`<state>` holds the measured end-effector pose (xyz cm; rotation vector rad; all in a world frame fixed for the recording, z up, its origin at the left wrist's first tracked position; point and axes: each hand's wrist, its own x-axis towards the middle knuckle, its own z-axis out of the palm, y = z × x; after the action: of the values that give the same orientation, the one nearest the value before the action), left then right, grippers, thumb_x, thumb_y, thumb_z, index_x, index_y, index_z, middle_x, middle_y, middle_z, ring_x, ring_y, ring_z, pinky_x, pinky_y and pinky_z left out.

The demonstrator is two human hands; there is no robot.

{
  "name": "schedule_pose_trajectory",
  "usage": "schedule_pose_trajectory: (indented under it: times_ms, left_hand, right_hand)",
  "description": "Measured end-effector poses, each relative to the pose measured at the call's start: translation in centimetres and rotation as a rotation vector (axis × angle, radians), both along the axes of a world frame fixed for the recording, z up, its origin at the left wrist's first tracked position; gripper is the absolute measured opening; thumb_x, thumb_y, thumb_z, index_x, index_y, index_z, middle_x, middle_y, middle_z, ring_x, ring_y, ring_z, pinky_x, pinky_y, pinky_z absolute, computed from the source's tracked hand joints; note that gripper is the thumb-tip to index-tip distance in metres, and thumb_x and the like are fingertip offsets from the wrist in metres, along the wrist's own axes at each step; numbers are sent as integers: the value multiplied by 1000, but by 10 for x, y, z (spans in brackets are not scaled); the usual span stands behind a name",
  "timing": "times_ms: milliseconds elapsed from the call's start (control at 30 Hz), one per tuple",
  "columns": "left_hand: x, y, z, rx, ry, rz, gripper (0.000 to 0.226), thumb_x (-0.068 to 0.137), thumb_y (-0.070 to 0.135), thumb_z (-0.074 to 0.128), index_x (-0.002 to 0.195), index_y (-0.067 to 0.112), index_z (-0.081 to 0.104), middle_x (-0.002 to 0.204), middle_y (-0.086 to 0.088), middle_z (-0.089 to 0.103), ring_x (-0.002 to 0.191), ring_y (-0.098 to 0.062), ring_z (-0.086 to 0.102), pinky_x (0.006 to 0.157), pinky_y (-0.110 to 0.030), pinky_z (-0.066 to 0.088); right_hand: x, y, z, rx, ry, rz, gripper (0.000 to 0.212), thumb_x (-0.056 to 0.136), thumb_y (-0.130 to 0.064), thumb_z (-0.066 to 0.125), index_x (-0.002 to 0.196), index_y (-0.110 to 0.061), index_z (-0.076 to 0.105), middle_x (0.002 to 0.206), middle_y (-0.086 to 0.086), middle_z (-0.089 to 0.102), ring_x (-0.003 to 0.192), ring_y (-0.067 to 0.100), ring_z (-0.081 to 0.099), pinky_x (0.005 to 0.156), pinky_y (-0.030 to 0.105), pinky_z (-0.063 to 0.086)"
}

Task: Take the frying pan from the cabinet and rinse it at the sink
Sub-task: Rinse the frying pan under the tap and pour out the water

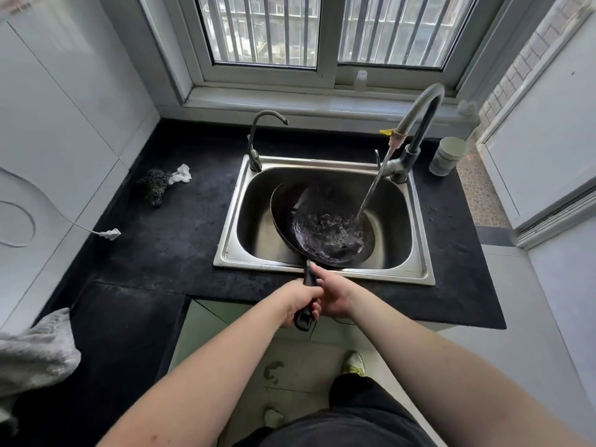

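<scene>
A black frying pan [325, 227] lies tilted inside the steel sink [416, 227], its handle reaching toward me over the front rim. Water runs from the tall grey faucet [416, 117] in a slanting stream and splashes in the pan's right side. My left hand [300, 301] is closed around the lower part of the black handle. My right hand [333, 293] grips the handle just above it, thumb lying along the handle toward the pan.
A smaller curved tap [258, 137] stands at the sink's back left. A steel scrubber [154, 187] and white rag [181, 174] lie on the black counter. A cup [448, 156] sits at the right. A white plug [109, 233] and a grey cloth [35, 353] are at left.
</scene>
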<state>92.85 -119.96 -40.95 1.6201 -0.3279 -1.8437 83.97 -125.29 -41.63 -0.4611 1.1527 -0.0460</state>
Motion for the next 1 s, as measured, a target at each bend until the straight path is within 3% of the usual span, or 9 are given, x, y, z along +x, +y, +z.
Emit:
schedule_pose_trajectory:
  times_ms: [100, 200, 300, 433, 600, 700, 800, 900, 1000]
  left_hand:
    - [3, 12, -6, 10, -8, -52, 17, 94, 4, 52, 87, 20, 52, 59, -3, 44, 34, -7, 43, 39, -18, 43]
    - [7, 23, -12, 64, 48, -60, 11, 96, 13, 56, 89, 21, 53, 57, 0, 45, 36, -5, 44, 43, -25, 52]
    - [8, 30, -13, 136, 182, 32, 12, 97, 22, 55, 86, 23, 51, 52, 5, 44, 36, -3, 40, 42, -23, 50]
    - [7, 26, -7, 181, 239, 117, 20, 97, 20, 50, 78, 21, 45, 48, 5, 39, 32, -2, 33, 32, -10, 24]
    - [8, 19, 5, 203, 265, 147, 27, 94, 17, 48, 68, 19, 40, 45, 6, 35, 29, -2, 28, 29, -11, 18]
    - [11, 18, 8, 214, 269, 163, 23, 92, 13, 46, 71, 19, 39, 46, 6, 33, 29, -1, 26, 29, -11, 16]
    - [9, 16, 10, 212, 213, 152, 21, 93, 15, 45, 74, 21, 38, 47, 6, 33, 29, -1, 26, 30, -10, 16]
    - [7, 13, 10, 184, 149, 131, 18, 94, 16, 44, 79, 23, 38, 50, 4, 33, 30, -2, 26, 31, -9, 18]
    - [5, 13, 10, 152, 46, 83, 16, 94, 14, 44, 80, 20, 39, 51, 2, 35, 31, -3, 28, 33, -10, 21]
  right_hand:
    - [3, 0, -12, -4, -3, 13, 45, 93, -57, 44, 88, -16, 63, 79, 2, 64, 65, 18, 56, 53, 26, 38]
    - [8, 4, -25, 18, -14, -51, 33, 95, -42, 52, 81, -15, 62, 77, 0, 70, 76, 17, 59, 70, 29, 44]
    - [16, 6, -32, 62, -64, -147, 30, 98, -30, 51, 78, -10, 58, 63, 1, 69, 62, 13, 66, 72, 25, 51]
    - [21, 2, -33, 127, -97, -225, 30, 99, -24, 51, 76, -6, 58, 63, 5, 67, 53, 13, 68, 60, 21, 56]
    - [25, -10, -34, 181, -140, -216, 47, 96, -22, 49, 56, -5, 69, 68, 5, 72, 56, 13, 69, 80, 20, 49]
    - [35, -14, -25, 271, -110, -225, 33, 91, -18, 47, 59, -12, 54, 52, -1, 59, 42, 12, 57, 60, 16, 44]
    - [44, -17, -23, 280, -56, -226, 42, 92, -28, 53, 55, -18, 38, 41, -7, 43, 32, 7, 43, 39, 15, 35]
    - [45, -19, -21, 261, -29, -159, 57, 92, -38, 58, 42, -19, 36, 36, -10, 38, 29, 5, 38, 40, 15, 30]
    - [42, -17, -16, 239, -39, -153, 55, 93, -32, 54, 43, -21, 35, 34, -11, 36, 27, 5, 34, 40, 16, 28]
